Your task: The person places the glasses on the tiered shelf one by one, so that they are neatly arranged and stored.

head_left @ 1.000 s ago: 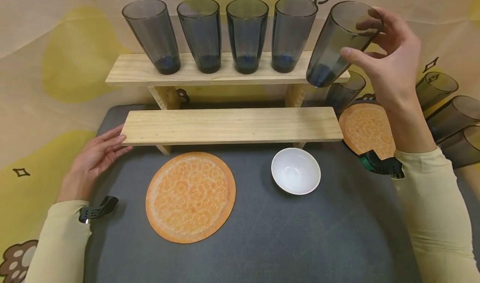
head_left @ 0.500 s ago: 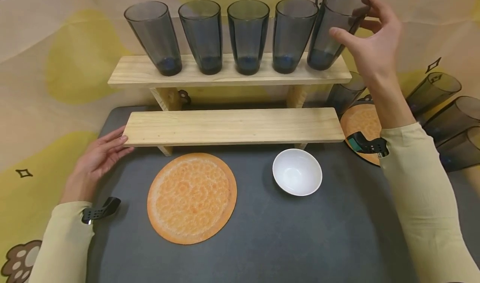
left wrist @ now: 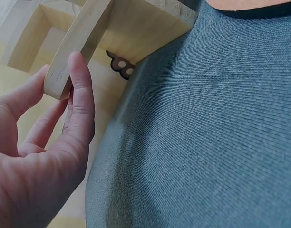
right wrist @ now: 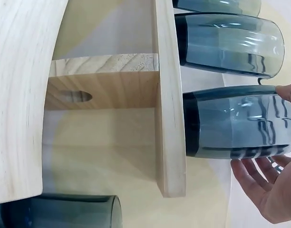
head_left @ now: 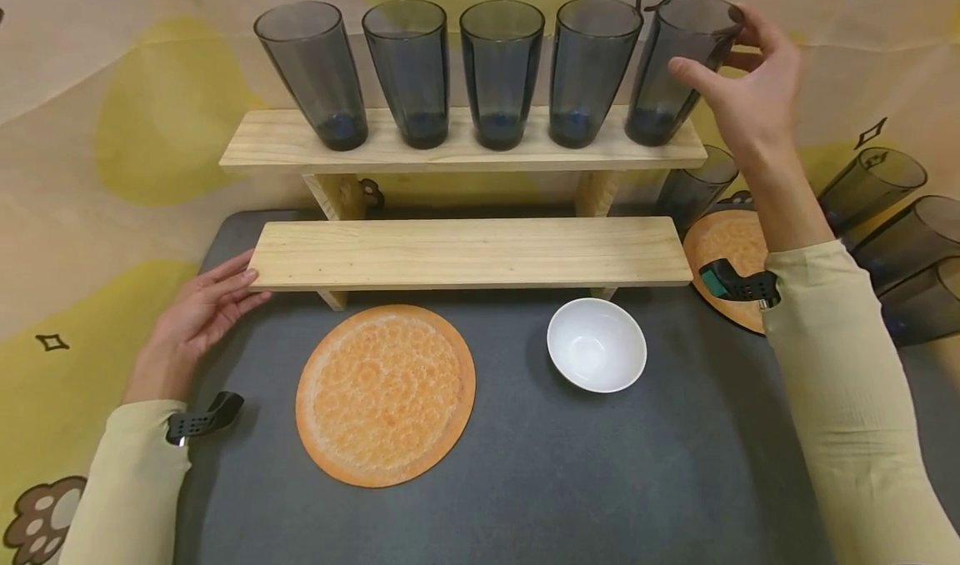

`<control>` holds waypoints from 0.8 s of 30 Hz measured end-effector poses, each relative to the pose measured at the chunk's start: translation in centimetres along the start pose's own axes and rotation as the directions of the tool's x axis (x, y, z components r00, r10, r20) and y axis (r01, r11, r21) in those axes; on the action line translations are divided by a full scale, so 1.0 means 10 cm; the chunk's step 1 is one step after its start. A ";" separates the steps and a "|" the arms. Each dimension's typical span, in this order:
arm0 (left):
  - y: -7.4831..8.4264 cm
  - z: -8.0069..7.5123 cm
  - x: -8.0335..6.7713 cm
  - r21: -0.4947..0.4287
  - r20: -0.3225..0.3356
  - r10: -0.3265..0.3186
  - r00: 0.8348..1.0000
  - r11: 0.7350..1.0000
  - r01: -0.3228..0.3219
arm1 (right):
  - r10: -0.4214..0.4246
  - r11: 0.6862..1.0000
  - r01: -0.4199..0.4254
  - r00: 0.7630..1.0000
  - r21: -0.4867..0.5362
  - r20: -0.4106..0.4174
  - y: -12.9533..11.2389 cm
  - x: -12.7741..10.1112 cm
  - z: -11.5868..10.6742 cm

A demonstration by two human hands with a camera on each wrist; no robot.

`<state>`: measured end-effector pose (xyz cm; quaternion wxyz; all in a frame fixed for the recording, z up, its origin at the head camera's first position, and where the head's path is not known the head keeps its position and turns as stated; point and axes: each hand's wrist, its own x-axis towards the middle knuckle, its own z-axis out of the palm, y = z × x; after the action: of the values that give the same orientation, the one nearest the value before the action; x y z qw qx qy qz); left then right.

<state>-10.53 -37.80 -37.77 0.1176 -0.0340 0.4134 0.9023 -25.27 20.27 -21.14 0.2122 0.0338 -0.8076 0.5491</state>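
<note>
Head: from above, forward-down across tabletop (head_left: 540, 465). Left wrist: close, tilted, at lower shelf (left wrist: 79, 45). Right wrist: close, rolled sideways; shares rightmost glass (right wrist: 236, 122) with head.

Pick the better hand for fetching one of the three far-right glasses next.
Right, likely: the right hand is nearer the far-right glasses, though it holds the end glass on the upper shelf and must let go first. The left hand pinches the lower shelf at its left end.

White bowl (head_left: 597, 346) right of a round orange mat (head_left: 386, 396) on grey tabletop (head_left: 555, 482)
</note>
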 end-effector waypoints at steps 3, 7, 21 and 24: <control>0.01 0.00 0.00 -0.002 -0.002 0.003 1.000 1.000 -0.003 | 0.004 1.000 -0.004 1.000 0.003 0.012 0.01 0.02 -0.01; 0.01 -0.01 0.00 -0.001 0.001 0.008 1.000 1.000 -0.008 | 0.000 1.000 -0.001 1.000 0.004 0.016 0.04 0.03 -0.02; 0.00 -0.04 0.02 -0.005 0.026 0.005 1.000 1.000 -0.005 | -0.007 1.000 0.007 1.000 -0.009 0.014 0.05 -0.02 -0.08; 0.01 -0.03 0.02 -0.001 0.024 -0.002 1.000 1.000 0.002 | 0.011 1.000 -0.010 0.999 -0.017 0.033 0.01 -0.04 -0.11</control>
<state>-10.73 -38.10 -37.93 0.1235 -0.0237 0.4116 0.9027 -24.59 21.22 -21.05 0.1962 0.0369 -0.8159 0.5426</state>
